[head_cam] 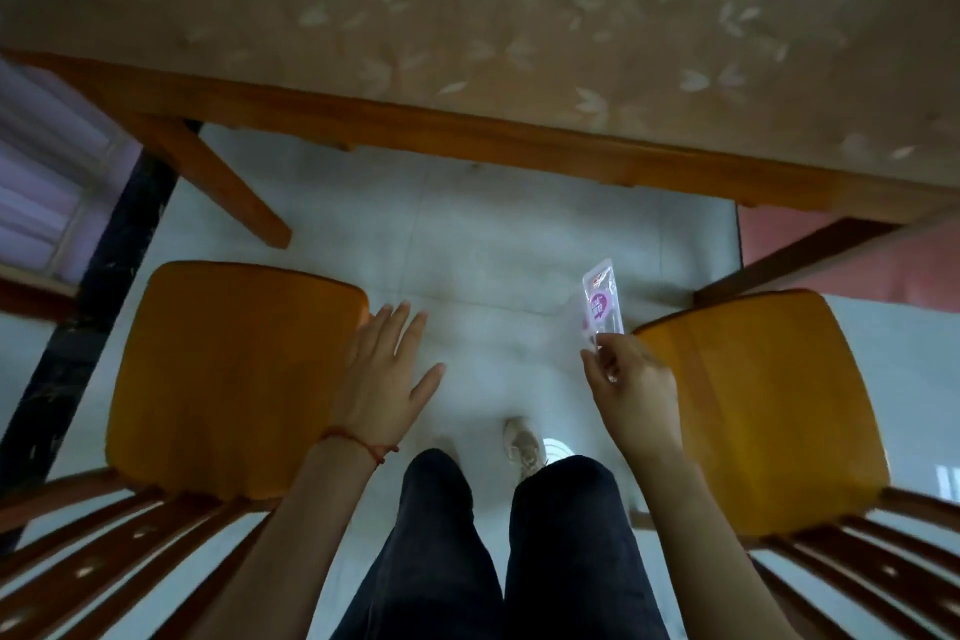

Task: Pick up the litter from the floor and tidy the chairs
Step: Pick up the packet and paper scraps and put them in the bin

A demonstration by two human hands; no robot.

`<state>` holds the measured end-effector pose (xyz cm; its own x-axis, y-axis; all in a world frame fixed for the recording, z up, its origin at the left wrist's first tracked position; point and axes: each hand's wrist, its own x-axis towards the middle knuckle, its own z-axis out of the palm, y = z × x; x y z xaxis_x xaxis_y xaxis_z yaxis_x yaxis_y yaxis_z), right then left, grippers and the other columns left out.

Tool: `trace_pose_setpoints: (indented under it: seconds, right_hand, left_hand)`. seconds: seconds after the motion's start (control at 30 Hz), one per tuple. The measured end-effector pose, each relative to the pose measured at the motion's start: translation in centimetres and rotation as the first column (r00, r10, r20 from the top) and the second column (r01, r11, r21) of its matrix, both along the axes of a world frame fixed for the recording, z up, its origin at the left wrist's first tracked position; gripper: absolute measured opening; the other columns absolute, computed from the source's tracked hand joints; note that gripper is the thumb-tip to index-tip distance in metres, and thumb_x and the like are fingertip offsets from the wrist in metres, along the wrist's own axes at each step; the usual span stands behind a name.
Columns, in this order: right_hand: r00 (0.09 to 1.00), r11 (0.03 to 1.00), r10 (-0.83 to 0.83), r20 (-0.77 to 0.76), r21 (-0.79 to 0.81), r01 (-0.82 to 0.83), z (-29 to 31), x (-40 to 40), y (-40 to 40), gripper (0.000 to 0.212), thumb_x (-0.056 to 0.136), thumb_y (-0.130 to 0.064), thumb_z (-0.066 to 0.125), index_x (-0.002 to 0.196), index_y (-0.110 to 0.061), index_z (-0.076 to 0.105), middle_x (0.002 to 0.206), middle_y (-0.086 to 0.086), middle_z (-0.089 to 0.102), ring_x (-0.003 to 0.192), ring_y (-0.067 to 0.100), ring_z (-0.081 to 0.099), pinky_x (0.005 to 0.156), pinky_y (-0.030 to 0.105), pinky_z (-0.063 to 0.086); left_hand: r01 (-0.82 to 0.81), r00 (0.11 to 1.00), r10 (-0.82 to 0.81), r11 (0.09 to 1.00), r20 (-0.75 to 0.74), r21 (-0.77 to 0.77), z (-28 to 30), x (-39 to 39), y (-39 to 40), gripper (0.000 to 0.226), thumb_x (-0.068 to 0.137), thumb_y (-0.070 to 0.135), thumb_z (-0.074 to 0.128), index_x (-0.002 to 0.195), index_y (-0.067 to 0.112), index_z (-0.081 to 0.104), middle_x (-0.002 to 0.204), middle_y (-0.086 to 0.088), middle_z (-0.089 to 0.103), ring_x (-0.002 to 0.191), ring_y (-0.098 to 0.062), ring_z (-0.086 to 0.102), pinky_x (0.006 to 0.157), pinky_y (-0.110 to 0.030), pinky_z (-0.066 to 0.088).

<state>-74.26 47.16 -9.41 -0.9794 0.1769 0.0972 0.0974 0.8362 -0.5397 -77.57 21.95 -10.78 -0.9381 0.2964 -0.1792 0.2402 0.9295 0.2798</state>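
Note:
My right hand (631, 382) pinches the lower end of a clear plastic wrapper (601, 301) with a purple label, holding it up above the pale tiled floor (493, 234). My left hand (387, 369) is open with fingers spread, at the right edge of the left wooden chair's orange seat (228, 369). A second wooden chair (763, 405) with an orange seat stands to the right, just beside my right hand. I stand between the two chairs, my dark trousers and one light shoe (524, 447) showing below.
A wooden table (467, 130) with a beige leaf-patterned cloth spans the top; its legs slant down at left (228, 182) and right. Slatted chair backs sit at both lower corners. A dark floor strip runs along the left side.

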Motion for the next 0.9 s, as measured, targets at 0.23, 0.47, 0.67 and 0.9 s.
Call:
trace_pose_setpoints:
  seconds: [0.23, 0.47, 0.67, 0.9]
  right_hand:
    - [0.968, 0.967, -0.253, -0.006, -0.014, 0.252, 0.8, 8.9, -2.9, 0.01, 0.074, 0.0, 0.072, 0.08, 0.002, 0.064, 0.072, 0.015, 0.066, 0.053, 0.017, 0.052, 0.05, 0.012, 0.035]
    - [0.894, 0.895, -0.447, 0.026, 0.014, 0.446, 1.0, 18.7, -3.8, 0.013, 0.072, 0.001, 0.074, 0.079, 0.002, 0.063, 0.072, 0.017, 0.065, 0.057, 0.031, 0.06, 0.051, 0.021, 0.034]
    - [0.781, 0.781, -0.625, 0.004, -0.001, 0.625, 1.1, 28.8, -3.1, 0.012, 0.072, 0.0, 0.074, 0.077, -0.001, 0.063, 0.071, 0.014, 0.065, 0.053, 0.027, 0.057, 0.048, 0.019, 0.033]
    - [0.569, 0.568, -0.819, 0.077, -0.027, 0.822, 1.4, 44.5, -2.2, 0.004, 0.08, -0.004, 0.066, 0.08, -0.002, 0.063, 0.069, 0.008, 0.06, 0.055, 0.025, 0.052, 0.052, 0.031, 0.043]
  left_hand:
    - [0.246, 0.969, -0.247, 0.966, 0.005, -0.073, 1.3, 1.7, -2.4, 0.061, 0.086, 0.046, 0.033, 0.125, 0.003, 0.053, 0.129, -0.02, 0.053, 0.119, -0.037, 0.049, 0.096, -0.051, 0.037]
    - [0.457, 0.887, -0.461, 0.88, -0.005, -0.13, 2.7, 6.2, -0.9, 0.058, 0.082, 0.046, 0.04, 0.116, 0.003, 0.061, 0.119, -0.019, 0.061, 0.11, -0.036, 0.057, 0.091, -0.048, 0.039]
    - [0.617, 0.784, -0.621, 0.78, -0.003, -0.104, 3.1, 11.5, 3.2, 0.063, 0.085, 0.048, 0.033, 0.117, 0.0, 0.06, 0.119, -0.021, 0.06, 0.108, -0.037, 0.057, 0.086, -0.05, 0.046]
    - [0.782, 0.622, -0.78, 0.624, -0.073, 0.0, 3.6, 22.6, 10.2, 0.063, 0.085, 0.046, 0.036, 0.118, -0.003, 0.058, 0.12, -0.024, 0.058, 0.111, -0.041, 0.055, 0.087, -0.053, 0.044]
